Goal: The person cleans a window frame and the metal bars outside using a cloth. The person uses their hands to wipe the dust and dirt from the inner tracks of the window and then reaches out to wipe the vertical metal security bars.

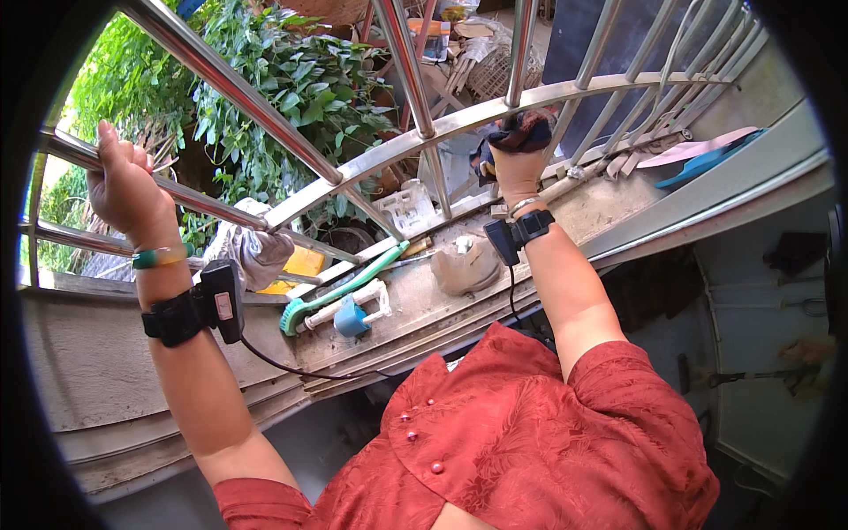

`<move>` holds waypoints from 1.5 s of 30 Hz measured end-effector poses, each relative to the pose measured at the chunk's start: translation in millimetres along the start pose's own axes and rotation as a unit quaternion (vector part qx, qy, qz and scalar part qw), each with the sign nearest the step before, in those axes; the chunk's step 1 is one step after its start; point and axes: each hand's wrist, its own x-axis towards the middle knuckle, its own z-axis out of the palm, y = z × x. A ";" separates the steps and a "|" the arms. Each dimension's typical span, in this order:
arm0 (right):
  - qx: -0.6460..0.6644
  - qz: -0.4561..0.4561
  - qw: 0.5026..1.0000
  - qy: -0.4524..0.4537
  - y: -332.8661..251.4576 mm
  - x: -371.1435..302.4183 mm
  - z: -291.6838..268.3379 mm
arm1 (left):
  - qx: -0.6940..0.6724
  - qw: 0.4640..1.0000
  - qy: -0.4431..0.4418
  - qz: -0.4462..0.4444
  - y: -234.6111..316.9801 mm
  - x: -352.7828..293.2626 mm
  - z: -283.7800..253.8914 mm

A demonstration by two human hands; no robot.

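Note:
My left hand (132,196) is closed around a shiny metal bar (208,203) of the window grille, on the left side. Bunched in my right hand (519,170) is a dark cloth (521,132) with some red in it. The cloth is pressed on the flat curved crossrail (459,122), where an upright bar (521,53) meets it. My right fingers are mostly hidden behind the cloth and the hand. Both arms reach forward over the sill, each with a black strapped device at the wrist.
On the dusty sill (609,205) lie a green long-handled brush (353,287), a light-blue plastic piece (352,318) and a flat brownish piece (464,269). A greyish cloth (243,252) hangs over the lower bar. Pink and teal items (707,159) lie at right. Leafy plants (296,97) grow outside.

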 end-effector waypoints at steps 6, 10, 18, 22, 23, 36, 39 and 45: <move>0.069 0.286 0.933 -0.205 53.1 -99.3 9.5 | 0.002 1.000 -0.016 0.016 -2.5 6.1 -15.3; -0.015 0.323 0.908 -0.267 101.4 -128.6 16.4 | -0.013 1.000 -0.024 0.002 -3.4 3.5 -6.1; 0.266 0.397 0.866 -0.145 54.2 -88.3 -35.9 | -0.038 0.998 -0.037 0.018 -10.4 10.6 -12.8; 0.283 0.380 0.856 -0.205 44.3 -68.0 -61.5 | -0.043 0.999 -0.028 0.013 -10.3 9.3 -10.4; 0.309 0.319 0.866 -0.230 7.1 -51.5 -63.8 | -0.039 0.999 -0.033 0.009 -10.0 12.1 -19.0; -0.102 0.188 0.881 -0.421 40.2 -144.0 12.2 | -0.033 0.998 -0.062 -0.009 -1.2 4.2 -10.6; -0.053 0.281 0.807 -0.516 21.0 -128.9 22.1 | -0.015 1.000 -0.023 0.002 -2.7 3.1 -9.4; 0.030 0.384 0.782 -0.490 37.0 -106.4 17.9 | -0.003 0.999 -0.036 -0.001 -0.4 3.2 -1.5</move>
